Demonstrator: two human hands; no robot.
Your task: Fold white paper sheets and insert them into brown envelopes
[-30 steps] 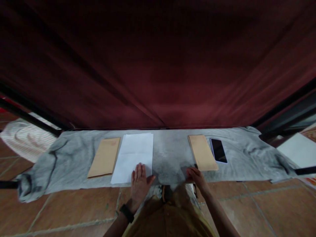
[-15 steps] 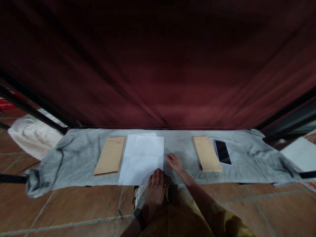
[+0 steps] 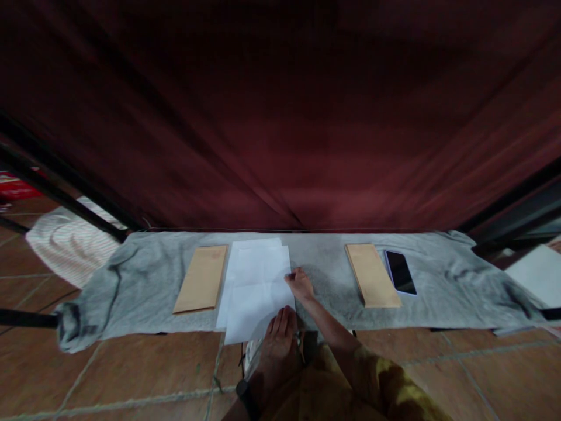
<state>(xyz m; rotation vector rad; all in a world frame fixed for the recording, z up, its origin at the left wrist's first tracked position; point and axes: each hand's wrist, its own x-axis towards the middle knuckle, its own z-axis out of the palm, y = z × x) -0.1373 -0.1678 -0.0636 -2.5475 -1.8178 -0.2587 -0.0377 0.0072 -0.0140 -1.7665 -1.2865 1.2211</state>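
Note:
White sheets of paper lie overlapping on the grey cloth, and the top sheet shows faint crease lines. Its lower left corner hangs past the front edge of the cloth. My left hand rests flat on the lower right corner of this sheet, fingers stretched out. At the sheet's right edge, my right hand has its fingers closed in a pinch on the paper. A stack of brown envelopes lies left of the sheets, and another brown stack lies to the right of my right hand.
A phone lies beside the right brown stack. Wrinkled grey cloth covers the narrow surface. Behind it hangs a dark red curtain. Dark metal bars frame both sides, and striped fabric hangs at the left.
My right hand has moved left from the cloth to the paper's right edge. The top sheet has shifted toward me and turned slightly. My left hand stays on its corner.

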